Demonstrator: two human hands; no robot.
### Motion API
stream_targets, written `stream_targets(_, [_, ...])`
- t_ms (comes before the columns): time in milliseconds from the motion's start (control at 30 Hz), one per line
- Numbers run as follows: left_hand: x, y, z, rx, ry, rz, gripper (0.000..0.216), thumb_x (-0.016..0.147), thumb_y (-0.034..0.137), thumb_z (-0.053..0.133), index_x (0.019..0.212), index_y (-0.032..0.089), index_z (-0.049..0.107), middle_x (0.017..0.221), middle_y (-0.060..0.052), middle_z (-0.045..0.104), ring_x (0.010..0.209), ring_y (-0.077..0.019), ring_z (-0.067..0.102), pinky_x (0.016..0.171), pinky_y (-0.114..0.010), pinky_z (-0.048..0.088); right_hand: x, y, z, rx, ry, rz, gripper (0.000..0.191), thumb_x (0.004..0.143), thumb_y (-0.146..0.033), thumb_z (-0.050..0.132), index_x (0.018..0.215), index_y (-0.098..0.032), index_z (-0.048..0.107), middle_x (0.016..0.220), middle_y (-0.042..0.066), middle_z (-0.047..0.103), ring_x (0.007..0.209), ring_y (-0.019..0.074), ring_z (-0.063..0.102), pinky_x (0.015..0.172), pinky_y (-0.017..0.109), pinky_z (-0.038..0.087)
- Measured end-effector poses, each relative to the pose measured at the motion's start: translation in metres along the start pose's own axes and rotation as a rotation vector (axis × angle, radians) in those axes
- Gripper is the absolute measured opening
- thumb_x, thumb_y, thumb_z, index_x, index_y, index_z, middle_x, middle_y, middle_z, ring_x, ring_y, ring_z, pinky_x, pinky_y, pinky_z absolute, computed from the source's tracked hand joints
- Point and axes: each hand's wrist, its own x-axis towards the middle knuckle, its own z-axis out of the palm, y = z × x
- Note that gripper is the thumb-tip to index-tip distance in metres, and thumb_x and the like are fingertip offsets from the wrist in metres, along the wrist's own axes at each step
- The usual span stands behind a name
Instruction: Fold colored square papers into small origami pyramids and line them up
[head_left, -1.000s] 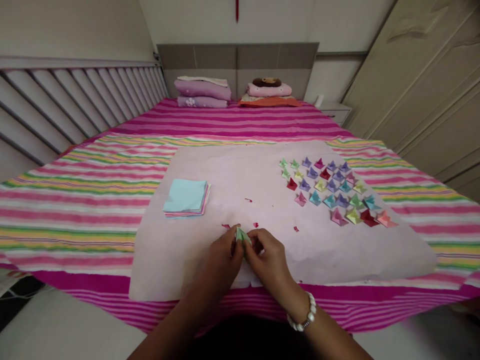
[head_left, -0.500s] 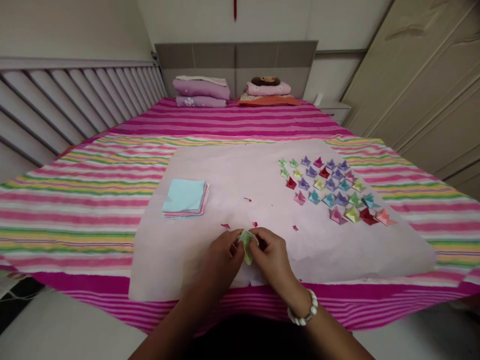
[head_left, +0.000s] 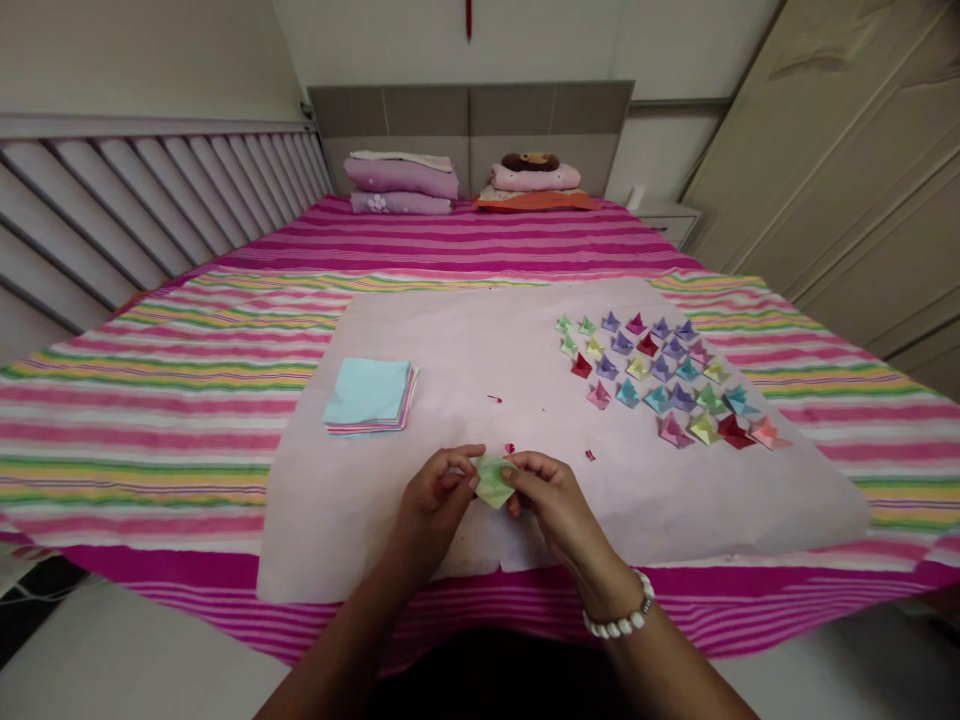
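A bed (head_left: 480,236) under magenta and multicoloured striped cloth carries a large sheet of pale pinkish paper (head_left: 442,335). On the sheet's right side sit rows of small, pointed folded-paper shapes (head_left: 660,370) in many colours; on its left lies a stack of square paper (head_left: 369,392), light blue on top. Near the front edge, the left hand (head_left: 433,497) and right hand (head_left: 551,497) pinch opposite sides of a small light-green folded paper (head_left: 493,482). Tiny red scraps (head_left: 590,455) lie just beyond.
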Motion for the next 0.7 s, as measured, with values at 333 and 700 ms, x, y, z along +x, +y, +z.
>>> stream_targets(333, [-0.001,-0.0049,-0.0015,0.219,-0.024,0.101,0.047,0.07,0.017,0.071,0.115,0.02,0.059,0.11,-0.007,0.067,0.094,-0.0178,0.064,0.087,-0.031,0.049,-0.001,-0.0027,-0.0007,0.004,-0.024,0.018,0.021,0.069,-0.035,0.074,0.068,-0.015,0.067,0.045,-0.003,0.057,0.041,0.0095,0.048,0.048,0.023,0.034])
stream_targets(700, [0.0054,0.0042,-0.0016,-0.06,0.091,-0.137,0.018,0.073,0.033,0.073,0.079,0.017,0.07,0.069,0.003,0.063,0.061,-0.0075,0.051,0.061,-0.019,0.043,-0.0074,-0.0042,0.0031,-0.096,-0.136,-0.061,0.03,0.058,-0.04,0.084,0.065,-0.017,0.067,0.052,-0.006,0.048,0.05,0.0079,0.038,0.048,0.022,0.028])
